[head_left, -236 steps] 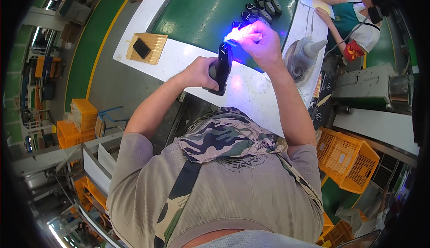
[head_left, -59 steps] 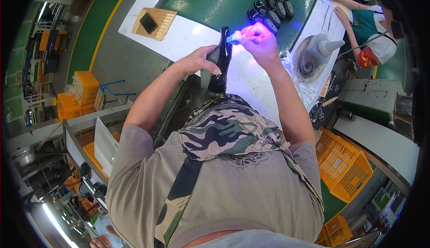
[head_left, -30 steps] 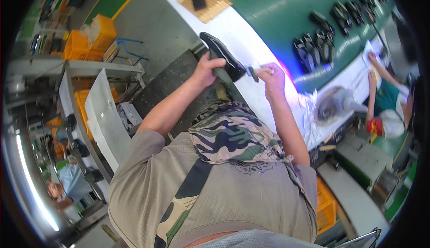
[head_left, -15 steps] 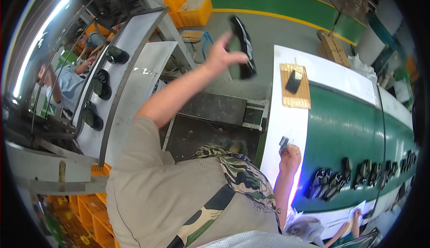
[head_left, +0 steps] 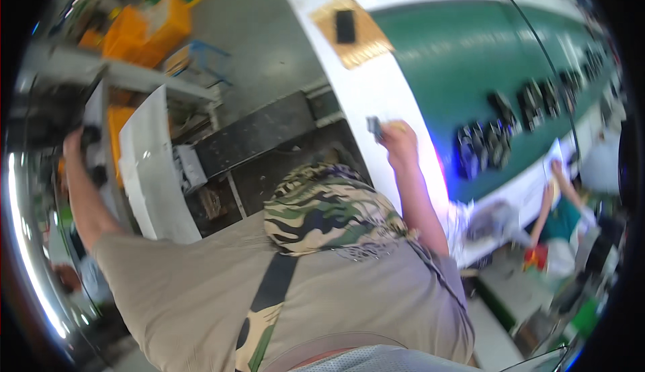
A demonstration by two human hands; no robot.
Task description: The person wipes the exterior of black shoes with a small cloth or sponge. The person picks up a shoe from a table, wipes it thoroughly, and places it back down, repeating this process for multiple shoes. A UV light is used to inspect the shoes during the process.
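Note:
My left arm stretches to the far left, and my left hand (head_left: pixel 72 142) is at the raised white rack (head_left: pixel 97 107), right beside a dark shoe-like thing (head_left: pixel 93 134). Motion smears its fingers, so whether they grip that thing is unclear. Over the white edge of the green-topped table (head_left: pixel 437 50) on the right, my right hand (head_left: pixel 401 142) is closed on a small grey block-like piece (head_left: pixel 374 127). Its exact kind is too small to make out. Further along, a black oblong block (head_left: pixel 345 27) lies on a brown corrugated board (head_left: pixel 366 44).
Several dark shoes (head_left: pixel 494 140) stand in groups on the green top. Another person (head_left: pixel 561 221) works at the table's far right. Orange crates (head_left: pixel 134 36) and a blue-framed stool (head_left: pixel 205 56) stand at the upper left. A white curved panel (head_left: pixel 148 164) rises between me and the rack.
My left hand has swung from the upper middle, where it had a black shoe, to the rack at far left. The view has turned; my right hand keeps the grey piece.

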